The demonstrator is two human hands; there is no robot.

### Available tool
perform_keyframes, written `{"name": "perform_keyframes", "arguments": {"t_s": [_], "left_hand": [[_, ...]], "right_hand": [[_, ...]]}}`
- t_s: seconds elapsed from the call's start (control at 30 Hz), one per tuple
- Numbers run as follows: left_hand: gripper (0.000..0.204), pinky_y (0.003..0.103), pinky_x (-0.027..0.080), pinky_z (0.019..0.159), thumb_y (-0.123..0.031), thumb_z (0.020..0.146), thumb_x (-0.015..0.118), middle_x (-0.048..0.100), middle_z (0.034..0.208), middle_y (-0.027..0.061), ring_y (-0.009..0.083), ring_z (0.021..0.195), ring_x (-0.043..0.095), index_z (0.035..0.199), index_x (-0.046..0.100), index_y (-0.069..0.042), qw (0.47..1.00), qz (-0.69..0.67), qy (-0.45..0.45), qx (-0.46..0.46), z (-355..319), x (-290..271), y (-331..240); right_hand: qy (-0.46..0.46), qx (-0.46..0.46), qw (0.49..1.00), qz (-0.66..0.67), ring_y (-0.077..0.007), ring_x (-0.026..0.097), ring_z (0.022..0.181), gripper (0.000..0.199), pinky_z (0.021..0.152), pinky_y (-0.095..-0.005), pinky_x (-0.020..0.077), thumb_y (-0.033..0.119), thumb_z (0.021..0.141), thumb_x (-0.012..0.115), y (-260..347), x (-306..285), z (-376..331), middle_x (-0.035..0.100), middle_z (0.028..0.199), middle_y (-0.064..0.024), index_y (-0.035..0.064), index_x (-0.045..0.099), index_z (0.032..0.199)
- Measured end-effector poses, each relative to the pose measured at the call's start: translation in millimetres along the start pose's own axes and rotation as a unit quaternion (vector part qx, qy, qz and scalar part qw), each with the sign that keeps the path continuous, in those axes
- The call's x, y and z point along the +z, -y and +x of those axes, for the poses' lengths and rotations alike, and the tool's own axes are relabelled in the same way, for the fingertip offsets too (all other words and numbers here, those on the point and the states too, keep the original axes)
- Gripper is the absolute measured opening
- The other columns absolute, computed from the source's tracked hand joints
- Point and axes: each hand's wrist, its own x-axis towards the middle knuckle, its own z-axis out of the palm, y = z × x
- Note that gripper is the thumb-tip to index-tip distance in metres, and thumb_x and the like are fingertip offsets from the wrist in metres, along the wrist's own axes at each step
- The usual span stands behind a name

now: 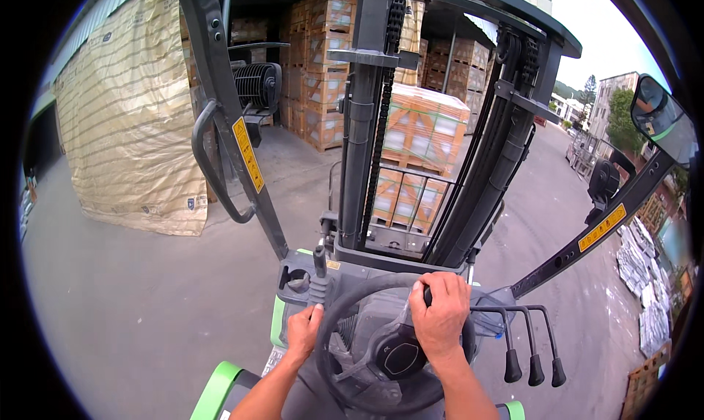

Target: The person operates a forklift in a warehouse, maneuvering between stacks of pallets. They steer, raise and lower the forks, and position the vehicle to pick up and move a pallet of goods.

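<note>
I sit at the controls of a forklift. My right hand (442, 310) is wrapped over the dark knob (427, 296) on the upper right of the black steering wheel (345, 300). Left of the rim, my left hand (302, 330) is closed with its thumb up, just below the rubber boot of an upright lever (320, 262); what its fingers hold, if anything, is hidden. Ahead, beyond the mast (359, 134), two wooden crates (422, 130) wrapped in clear film and green straps stand stacked behind the load backrest (418, 189).
Three black-knobbed levers (535, 369) stand to the right. Tall stacks of crates (323, 75) fill the shed ahead, beside a hanging tan tarp (132, 126). Flat grey bundles (649, 295) line the right side of the paved yard. A mirror (664, 115) hangs on the right post.
</note>
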Motion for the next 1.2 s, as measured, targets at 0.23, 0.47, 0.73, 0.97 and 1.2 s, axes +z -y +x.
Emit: {"name": "perform_keyframes", "arguments": {"t_s": [0.23, 0.47, 0.73, 0.97, 1.2], "left_hand": [[0.046, 0.043, 0.039, 0.056, -0.036, 0.098, 0.059, 0.050, 0.058, 0.0193, 0.0260, 0.052, 0.041, 0.076, 0.061, 0.005, 0.998, 0.032, 0.046, 0.002, 20.0, 5.3, -12.9], [0.043, 0.046, 0.043, 0.059, -0.035, 0.097, 0.060, 0.057, 0.063, 0.0223, 0.0388, 0.056, 0.054, 0.076, 0.064, 0.003, 0.998, 0.044, 0.034, -0.001, 24.4, 9.8, -15.6], [0.048, 0.049, 0.048, 0.065, -0.044, 0.100, 0.055, 0.066, 0.071, 0.0228, 0.0444, 0.070, 0.064, 0.085, 0.066, 0.000, 1.000, 0.014, -0.002, -0.020, 23.8, 15.4, -14.7], [0.047, 0.051, 0.046, 0.069, -0.043, 0.106, 0.040, 0.064, 0.077, 0.0227, 0.0433, 0.074, 0.064, 0.097, 0.060, -0.002, 0.978, -0.186, -0.049, -0.087, -77.1, 26.3, 15.1], [0.045, 0.046, 0.051, 0.079, -0.044, 0.102, 0.048, 0.071, 0.090, 0.0205, 0.0397, 0.090, 0.069, 0.100, 0.065, -0.002, 0.947, -0.082, 0.257, -0.175, -203.0, 98.2, 78.2]], "right_hand": [[-0.003, 0.136, 0.990, -0.043, -0.0318, 0.058, 0.087, 0.013, 0.080, -0.0447, 0.0457, 0.004, 0.078, 0.070, -30.0, -67.1, -86.0, 0.061, 0.092, -0.0111, 0.0036, 0.063, 0.088], [0.135, 0.123, 0.982, 0.044, -0.0353, 0.061, 0.092, 0.015, 0.083, -0.0475, 0.0495, 0.006, 0.080, 0.074, 72.9, -102.1, -183.4, 0.063, 0.096, -0.0128, 0.0046, 0.066, 0.094], [0.152, -0.072, 0.976, 0.141, -0.0224, 0.061, 0.087, 0.019, 0.081, -0.0388, 0.0470, 0.012, 0.074, 0.077, 128.4, 29.2, -95.4, 0.062, 0.091, -0.0016, 0.0100, 0.068, 0.090], [0.071, -0.001, 0.997, -0.009, -0.0339, 0.058, 0.087, 0.005, 0.079, -0.0447, 0.0433, 0.004, 0.085, 0.063, 8.8, 11.8, -8.5, 0.060, 0.088, -0.0128, 0.0016, 0.061, 0.089], [0.130, 0.063, 0.985, -0.099, -0.0395, 0.059, 0.087, 0.019, 0.083, -0.0494, 0.0473, 0.016, 0.093, 0.065, 3.6, -101.7, -186.1, 0.064, 0.091, -0.0189, -0.0015, 0.066, 0.099]]}}
